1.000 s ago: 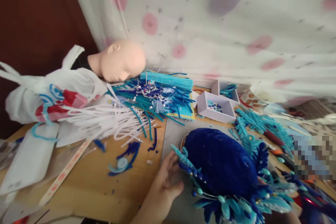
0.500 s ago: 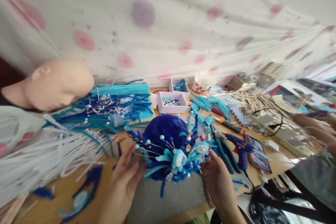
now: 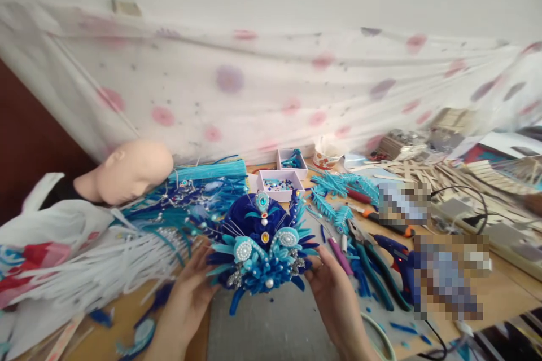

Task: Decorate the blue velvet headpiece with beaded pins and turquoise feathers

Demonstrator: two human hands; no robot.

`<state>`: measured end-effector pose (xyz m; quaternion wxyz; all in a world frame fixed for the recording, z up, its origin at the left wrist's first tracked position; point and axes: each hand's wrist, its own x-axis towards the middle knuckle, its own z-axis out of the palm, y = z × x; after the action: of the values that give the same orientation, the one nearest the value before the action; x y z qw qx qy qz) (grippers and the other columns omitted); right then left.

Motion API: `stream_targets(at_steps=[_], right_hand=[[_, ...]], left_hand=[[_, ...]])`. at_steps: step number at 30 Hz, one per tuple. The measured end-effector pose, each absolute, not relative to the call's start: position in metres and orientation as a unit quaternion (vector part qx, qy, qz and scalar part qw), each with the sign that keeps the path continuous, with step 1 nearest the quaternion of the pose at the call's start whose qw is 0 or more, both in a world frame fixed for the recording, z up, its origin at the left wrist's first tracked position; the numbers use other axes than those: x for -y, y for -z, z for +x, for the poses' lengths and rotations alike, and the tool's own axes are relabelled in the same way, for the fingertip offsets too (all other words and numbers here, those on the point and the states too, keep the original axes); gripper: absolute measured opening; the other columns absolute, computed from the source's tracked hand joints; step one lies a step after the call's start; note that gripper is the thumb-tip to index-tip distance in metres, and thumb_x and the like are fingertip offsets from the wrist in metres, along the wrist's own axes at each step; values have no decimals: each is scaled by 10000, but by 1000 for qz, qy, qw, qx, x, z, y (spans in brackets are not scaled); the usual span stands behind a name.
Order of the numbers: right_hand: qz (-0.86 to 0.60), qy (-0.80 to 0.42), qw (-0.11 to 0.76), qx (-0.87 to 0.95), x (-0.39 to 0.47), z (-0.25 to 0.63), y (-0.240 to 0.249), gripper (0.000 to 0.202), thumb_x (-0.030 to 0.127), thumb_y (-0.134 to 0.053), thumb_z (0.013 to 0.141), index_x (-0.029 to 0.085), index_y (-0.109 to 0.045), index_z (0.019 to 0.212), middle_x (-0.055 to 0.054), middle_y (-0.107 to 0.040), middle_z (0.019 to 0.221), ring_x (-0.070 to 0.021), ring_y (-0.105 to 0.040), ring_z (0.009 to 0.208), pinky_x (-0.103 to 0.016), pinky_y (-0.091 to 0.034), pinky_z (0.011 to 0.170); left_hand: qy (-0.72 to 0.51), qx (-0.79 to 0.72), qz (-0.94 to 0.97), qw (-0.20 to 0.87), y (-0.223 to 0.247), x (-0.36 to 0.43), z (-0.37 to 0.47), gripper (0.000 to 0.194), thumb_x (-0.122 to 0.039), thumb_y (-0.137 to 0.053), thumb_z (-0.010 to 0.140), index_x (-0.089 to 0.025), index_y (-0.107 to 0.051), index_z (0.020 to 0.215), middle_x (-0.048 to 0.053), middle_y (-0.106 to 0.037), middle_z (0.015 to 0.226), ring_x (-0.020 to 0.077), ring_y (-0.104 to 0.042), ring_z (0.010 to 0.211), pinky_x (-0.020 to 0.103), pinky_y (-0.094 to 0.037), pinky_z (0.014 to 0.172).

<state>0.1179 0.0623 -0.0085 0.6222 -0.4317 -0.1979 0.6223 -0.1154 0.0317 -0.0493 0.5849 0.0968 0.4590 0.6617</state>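
Observation:
Between my two hands is a blue headdress (image 3: 258, 259) of velvety pipe cleaners, set with pearls, a turquoise gem and amber gems. Its decorated front, with light-blue petals and a cluster of flowers, faces me. My left hand (image 3: 192, 287) grips its left edge, fingers partly hidden behind it. On the opposite edge, my right hand (image 3: 332, 287) holds it with the thumb on top and curled fingers underneath. Below it lies a grey board (image 3: 271, 327).
A bald mannequin head (image 3: 135, 172) lies at the left, behind white pipe cleaners (image 3: 105, 265). Bead boxes (image 3: 282, 194) stand beyond the headdress. To the right are pliers (image 3: 376, 271), a blue glue gun (image 3: 402, 265), an orange-and-black cutter (image 3: 385, 220) and a power strip (image 3: 503, 242).
The headdress has turned in my hands, from angled sideways to its gemmed front facing me. My view has levelled and lifted. The other person's arm at the right has mostly left view.

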Motion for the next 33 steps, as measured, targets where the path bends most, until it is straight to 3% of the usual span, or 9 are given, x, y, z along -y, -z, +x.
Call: stream_targets(at_steps=[5, 16, 19, 23, 27, 33], right_hand=[[-433, -644, 615, 140, -62, 116, 3, 266, 361, -909, 495, 233, -719, 630, 14, -708, 621, -186, -660, 629, -266, -535, 561], [-406, -671, 599, 162, -71, 136, 28, 243, 350, -887, 638, 224, -773, 811, -12, -794, 837, -208, -722, 755, -284, -560, 650], [-408, -677, 587, 179, -70, 138, 32, 235, 379, -876, 668, 219, -778, 810, -17, -785, 801, -209, -716, 720, -292, -559, 635], [-412, -683, 569, 201, -68, 135, 31, 278, 448, -856, 692, 215, -779, 821, -44, -795, 858, -254, -732, 822, -323, -568, 663], [-422, -672, 577, 194, -68, 129, 24, 329, 472, -881, 626, 225, -784, 820, -56, -798, 912, -282, -730, 896, -343, -575, 688], [-424, -661, 588, 193, -70, 119, 12, 357, 497, -875, 605, 216, -793, 809, -74, -789, 935, -278, -712, 896, -346, -562, 731]], left_hand=[[-653, -455, 108, 596, 45, -34, -118, 532, -125, -863, 560, -219, -750, 1071, 37, -751, 1009, 164, -694, 744, 241, -537, 607], [-646, -456, 123, 600, 38, -37, -116, 453, -141, -833, 646, -256, -760, 1078, 64, -658, 1341, 233, -683, 1012, 351, -569, 847], [-646, -469, 130, 588, 42, -39, -114, 453, -202, -839, 658, -246, -753, 1101, 86, -658, 1346, 273, -686, 1065, 341, -577, 797], [-662, -475, 124, 566, 47, -40, -109, 582, -191, -843, 612, -241, -712, 1178, 96, -665, 1339, 273, -706, 1033, 307, -576, 736], [-677, -478, 111, 549, 56, -37, -104, 697, -121, -857, 589, -301, -659, 1233, 32, -709, 1240, 220, -719, 980, 277, -582, 740], [-662, -481, 88, 568, 78, -34, -102, 367, -246, -857, 685, -268, -737, 1031, 6, -792, 919, 231, -741, 911, 298, -593, 781]])
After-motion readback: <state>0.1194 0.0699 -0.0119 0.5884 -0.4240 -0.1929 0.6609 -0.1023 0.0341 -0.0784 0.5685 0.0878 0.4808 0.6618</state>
